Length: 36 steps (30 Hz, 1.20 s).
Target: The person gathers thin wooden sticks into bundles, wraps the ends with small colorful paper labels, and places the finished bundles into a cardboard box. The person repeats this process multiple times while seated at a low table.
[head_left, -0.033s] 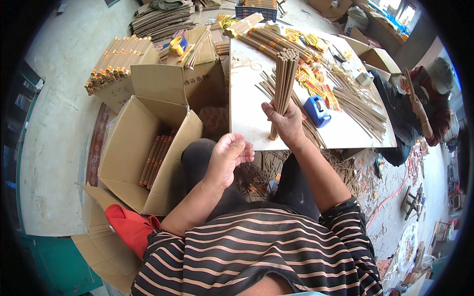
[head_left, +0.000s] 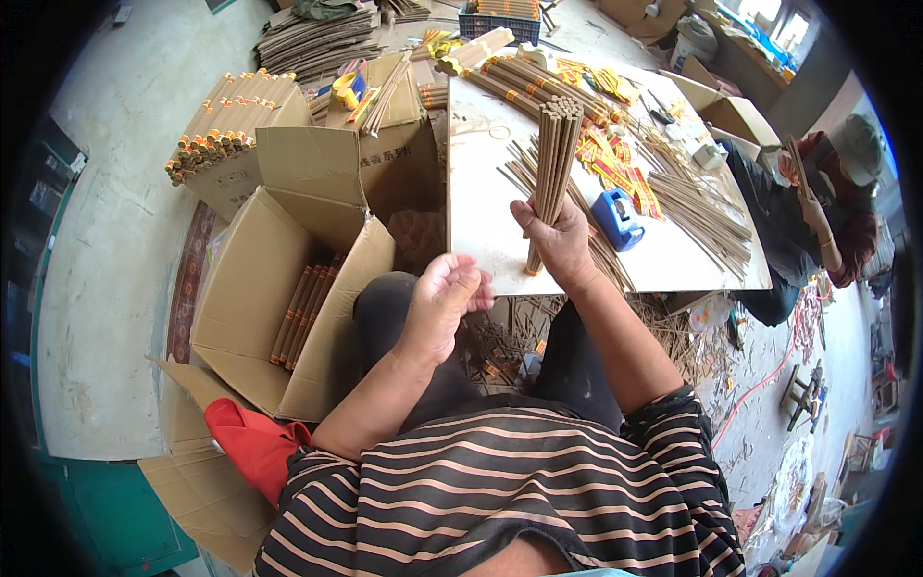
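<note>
- Stick bundle (head_left: 558, 144): held near-upright at the front edge of the white table (head_left: 476, 178), top leaning slightly right. Slim, straight, brown sticks, closely packed; round ends fairly level at the top. Lower end shows an orange-yellow tinge; contact with the tabletop appears likely, not confirmed.
- Open carton (head_left: 240, 317), left of the knees: plain brown inner walls; dark-red wrapped bundles (head_left: 306, 313) inside, labels too small to read.
- Printed carton (head_left: 394, 178), behind it: dark characters on its side, partly covered by a flap.
- Stacked bundles (head_left: 226, 120), far left: red and yellow bands, markings illegible at this size.
- Right hand (head_left: 558, 240): fingers closed around the stick bundle's lower half, thumb across the front.
- Left hand (head_left: 447, 298): beside the table edge, fingers loosely bent and partly spread, empty.
- Label strips (head_left: 615, 165), on the table: red and yellow, overlapping; lettering unreadable.
</note>
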Each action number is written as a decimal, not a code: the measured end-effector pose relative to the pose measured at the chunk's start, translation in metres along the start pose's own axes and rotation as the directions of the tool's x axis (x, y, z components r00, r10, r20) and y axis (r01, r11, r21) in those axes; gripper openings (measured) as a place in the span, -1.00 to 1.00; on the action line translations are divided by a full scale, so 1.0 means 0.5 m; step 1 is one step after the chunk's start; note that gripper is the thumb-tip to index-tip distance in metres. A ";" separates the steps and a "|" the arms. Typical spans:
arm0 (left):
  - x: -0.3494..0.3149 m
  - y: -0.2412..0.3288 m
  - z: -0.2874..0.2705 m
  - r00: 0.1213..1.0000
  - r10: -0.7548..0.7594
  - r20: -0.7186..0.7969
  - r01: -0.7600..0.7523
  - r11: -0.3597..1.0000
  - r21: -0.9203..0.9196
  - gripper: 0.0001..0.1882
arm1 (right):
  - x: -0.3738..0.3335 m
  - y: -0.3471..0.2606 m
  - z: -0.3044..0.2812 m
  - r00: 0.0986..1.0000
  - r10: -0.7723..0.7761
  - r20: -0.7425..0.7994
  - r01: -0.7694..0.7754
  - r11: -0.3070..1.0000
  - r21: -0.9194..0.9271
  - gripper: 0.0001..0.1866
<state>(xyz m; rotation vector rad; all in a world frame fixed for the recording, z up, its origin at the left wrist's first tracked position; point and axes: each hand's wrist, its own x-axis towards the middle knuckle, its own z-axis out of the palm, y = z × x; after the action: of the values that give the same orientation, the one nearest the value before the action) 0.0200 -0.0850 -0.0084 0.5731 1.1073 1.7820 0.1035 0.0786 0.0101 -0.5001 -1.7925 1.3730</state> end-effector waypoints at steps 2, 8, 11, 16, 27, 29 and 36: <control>0.015 0.038 0.020 0.974 0.214 0.077 -0.223 0.966 0.132 -0.54 | -0.003 -0.019 0.002 0.991 0.102 0.082 -0.104 0.994 0.021 -0.80; 0.049 0.163 0.083 0.823 0.521 0.227 -0.553 0.827 0.106 -0.36 | -0.078 -0.132 -0.002 0.688 0.381 0.618 -0.431 0.899 -0.075 -0.79; 0.051 0.186 0.087 0.881 0.412 0.233 -0.369 0.906 -0.207 -0.69 | -0.123 -0.133 0.000 0.560 0.432 0.707 -0.620 0.785 0.011 -0.80; 0.062 0.163 0.101 0.904 0.398 -0.158 -0.420 0.897 -0.140 -0.86 | -0.152 -0.123 0.027 0.838 0.395 0.376 -0.312 0.913 -0.264 -0.74; 0.053 0.188 0.118 0.914 0.397 -0.080 -0.404 0.908 -0.110 -0.87 | -0.153 -0.086 0.018 0.884 0.288 0.368 -0.199 0.944 -0.262 -0.65; 0.050 0.193 0.126 0.915 0.401 -0.038 -0.402 0.904 -0.147 -0.86 | -0.141 -0.098 0.006 0.875 0.203 0.439 -0.084 0.957 -0.276 -0.65; 0.036 0.196 0.143 0.923 0.311 0.228 -0.277 0.946 -0.172 -0.79 | -0.118 -0.169 0.013 0.696 0.369 0.617 -0.490 0.871 0.032 -0.71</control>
<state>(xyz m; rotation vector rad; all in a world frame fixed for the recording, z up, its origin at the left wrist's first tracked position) 0.0203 -0.0537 0.1102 0.8936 0.7457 1.9577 0.1468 0.0045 0.0672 -0.4258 -2.0716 2.2153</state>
